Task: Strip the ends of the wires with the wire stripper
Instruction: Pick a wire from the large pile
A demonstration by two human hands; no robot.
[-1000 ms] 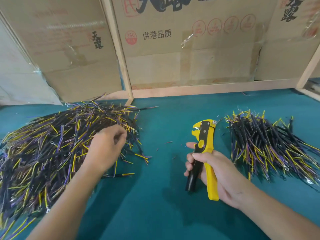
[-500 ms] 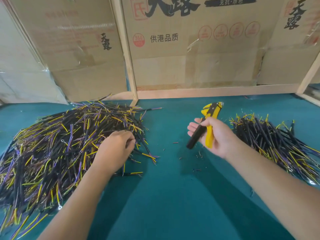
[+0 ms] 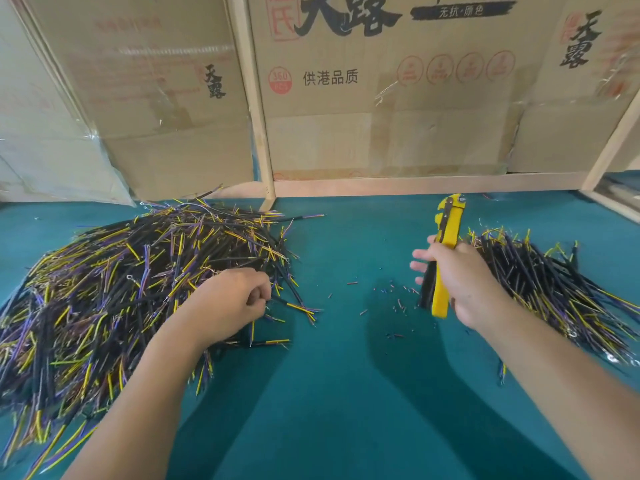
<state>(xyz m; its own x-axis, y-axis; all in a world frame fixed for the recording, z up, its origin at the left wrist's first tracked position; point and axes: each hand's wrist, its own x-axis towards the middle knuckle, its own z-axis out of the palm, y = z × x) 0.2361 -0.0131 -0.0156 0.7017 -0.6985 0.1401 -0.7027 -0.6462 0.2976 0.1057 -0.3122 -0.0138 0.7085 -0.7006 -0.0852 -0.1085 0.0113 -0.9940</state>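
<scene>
On the middle carton (image 3: 398,98), large black brush characters are printed along the top, cut off by the frame edge; "天路" can be made out. Beside them, a black brush-stroke banner carries "无抗·原色". Lower down, "供港品质" is printed in dark characters, with a red round badge reading "360" to its left. Four red round seals are printed to the right, too faint to be read. On the left carton (image 3: 138,98) and the right carton (image 3: 581,81), "天露" is printed vertically in black.
</scene>
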